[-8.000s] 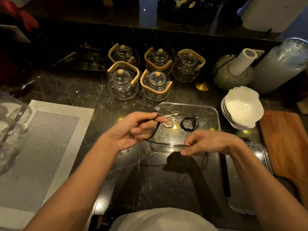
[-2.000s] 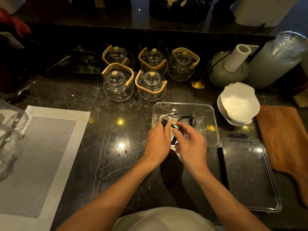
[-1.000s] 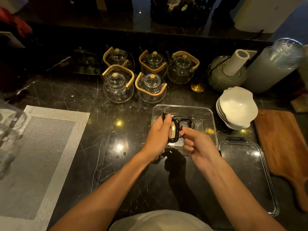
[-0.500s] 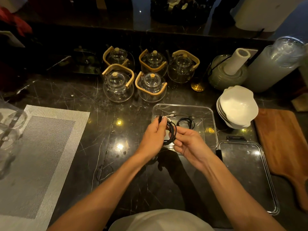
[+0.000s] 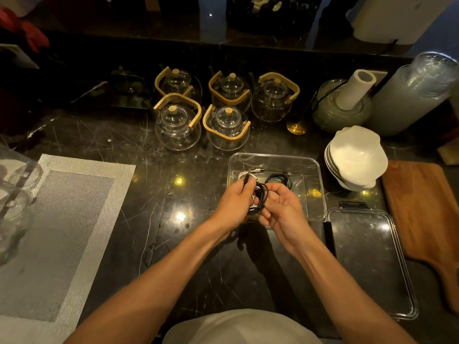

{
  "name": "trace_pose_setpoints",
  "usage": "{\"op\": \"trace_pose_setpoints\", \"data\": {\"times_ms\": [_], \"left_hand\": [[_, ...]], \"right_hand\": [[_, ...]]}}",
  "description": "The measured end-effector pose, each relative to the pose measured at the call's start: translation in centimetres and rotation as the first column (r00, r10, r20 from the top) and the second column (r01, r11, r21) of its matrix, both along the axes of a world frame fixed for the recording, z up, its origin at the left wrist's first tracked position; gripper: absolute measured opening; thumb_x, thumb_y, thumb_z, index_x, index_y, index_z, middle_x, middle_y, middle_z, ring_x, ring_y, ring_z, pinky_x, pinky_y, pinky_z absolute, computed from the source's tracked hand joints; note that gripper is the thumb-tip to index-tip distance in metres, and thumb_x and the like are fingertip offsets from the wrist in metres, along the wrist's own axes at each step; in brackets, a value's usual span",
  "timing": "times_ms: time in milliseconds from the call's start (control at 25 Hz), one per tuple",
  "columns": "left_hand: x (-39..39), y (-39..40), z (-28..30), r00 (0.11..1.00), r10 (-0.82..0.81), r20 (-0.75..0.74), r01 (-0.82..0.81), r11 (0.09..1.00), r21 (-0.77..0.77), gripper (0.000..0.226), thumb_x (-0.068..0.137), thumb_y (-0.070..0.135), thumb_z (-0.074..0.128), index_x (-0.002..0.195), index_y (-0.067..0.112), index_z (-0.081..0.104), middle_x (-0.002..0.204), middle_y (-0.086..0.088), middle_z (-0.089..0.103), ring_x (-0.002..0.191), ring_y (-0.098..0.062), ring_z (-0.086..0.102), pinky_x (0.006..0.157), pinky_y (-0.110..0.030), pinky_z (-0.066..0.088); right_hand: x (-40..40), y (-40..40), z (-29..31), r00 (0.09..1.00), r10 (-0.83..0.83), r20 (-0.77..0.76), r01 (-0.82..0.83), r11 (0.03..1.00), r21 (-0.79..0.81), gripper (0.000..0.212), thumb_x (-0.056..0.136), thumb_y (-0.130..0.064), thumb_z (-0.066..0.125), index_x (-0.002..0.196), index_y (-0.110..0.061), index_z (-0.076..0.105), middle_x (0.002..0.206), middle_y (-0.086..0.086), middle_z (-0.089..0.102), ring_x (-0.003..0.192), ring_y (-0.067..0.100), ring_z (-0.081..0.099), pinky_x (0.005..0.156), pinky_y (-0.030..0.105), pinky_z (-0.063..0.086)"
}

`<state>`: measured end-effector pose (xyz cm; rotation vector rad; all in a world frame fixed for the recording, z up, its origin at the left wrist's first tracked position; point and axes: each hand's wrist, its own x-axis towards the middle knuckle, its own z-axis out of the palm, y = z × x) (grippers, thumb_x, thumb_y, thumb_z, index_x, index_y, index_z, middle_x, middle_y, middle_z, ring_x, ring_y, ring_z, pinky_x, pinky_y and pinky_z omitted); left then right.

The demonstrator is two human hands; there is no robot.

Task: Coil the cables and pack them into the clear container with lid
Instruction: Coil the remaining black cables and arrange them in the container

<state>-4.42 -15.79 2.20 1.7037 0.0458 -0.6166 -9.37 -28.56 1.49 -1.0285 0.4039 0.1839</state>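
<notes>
Black cable [image 5: 260, 198], stretched straight seconds ago, is now a tight coil; left hand [image 5: 233, 207] pinches its plug end, right hand [image 5: 283, 209] grips the loops above the clear container [image 5: 315, 170], ready to pack.

Container [image 5: 315, 170] set at centre of the tabletop [image 5: 203, 244]; two coiled cables [image 5: 278, 178] lie in it. Both hands [image 5: 233, 207] are held over its near edge, a cable coil [image 5: 260, 197] between them. Lid [image 5: 367, 259] laid to the right, touching the container's near right corner. Bowls [image 5: 357, 160] stacked right of the container; board [image 5: 422, 212] farther right. Five teapots [image 5: 177, 127] grouped behind. Mat [image 5: 62, 232] at far left.
</notes>
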Motion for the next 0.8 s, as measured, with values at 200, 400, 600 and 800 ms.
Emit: {"op": "trace_pose_setpoints", "data": {"times_ms": [200, 400, 600, 800], "left_hand": [[0.7, 0.1, 0.0, 0.975, -0.098, 0.199, 0.054, 0.975, 0.217, 0.03, 0.106, 0.041, 0.045, 0.089, 0.025, 0.064, 0.073, 0.01, 0.064, 0.069, -0.004, 0.059, 0.066, -0.027, 0.046], [0.8, -0.1, -0.3, 0.971, -0.154, 0.181, 0.112, 0.968, 0.226, 0.036, 0.102, 0.047, 0.049, 0.079, 0.024, 0.063, 0.062, 0.012, 0.057, 0.052, 0.002, 0.049, 0.05, -0.014, 0.036], [0.3, -0.2, -0.7, 0.971, -0.141, 0.192, 0.086, 0.959, 0.272, 0.035, 0.105, 0.043, 0.045, 0.087, 0.02, 0.065, 0.074, 0.005, 0.065, 0.063, -0.007, 0.059, 0.057, -0.023, 0.046], [0.1, -0.1, -1.3, 0.968, -0.138, 0.209, 0.07, 0.951, 0.303, 0.04, 0.107, 0.042, 0.041, 0.093, 0.012, 0.065, 0.083, -0.004, 0.066, 0.077, -0.019, 0.062, 0.068, -0.037, 0.047]], "right_hand": [[-0.2, 0.2, 0.5, 0.999, 0.021, 0.029, -0.013, 0.966, -0.259, 0.034, 0.088, -0.002, 0.058, 0.12, -0.013, 0.05, 0.086, 0.01, 0.07, 0.056, 0.014, 0.056, 0.049, 0.03, 0.051], [-0.9, 0.9, 0.0, 0.993, 0.051, 0.104, 0.055, 0.583, -0.811, 0.026, 0.096, -0.014, 0.065, 0.113, -0.028, 0.053, 0.081, 0.009, 0.07, 0.063, 0.025, 0.066, 0.057, 0.049, 0.056], [-1.2, 1.3, -0.2, 0.973, 0.142, 0.179, 0.134, 0.281, -0.95, 0.013, 0.097, -0.017, 0.067, 0.108, -0.018, 0.06, 0.072, -0.009, 0.064, 0.054, 0.003, 0.055, 0.049, 0.031, 0.048], [-0.8, 1.6, 0.0, 0.98, -0.006, 0.199, 0.184, 0.414, -0.891, 0.014, 0.091, -0.014, 0.075, 0.096, -0.024, 0.068, 0.097, -0.014, 0.061, 0.088, 0.008, 0.062, 0.076, 0.032, 0.054]]}}
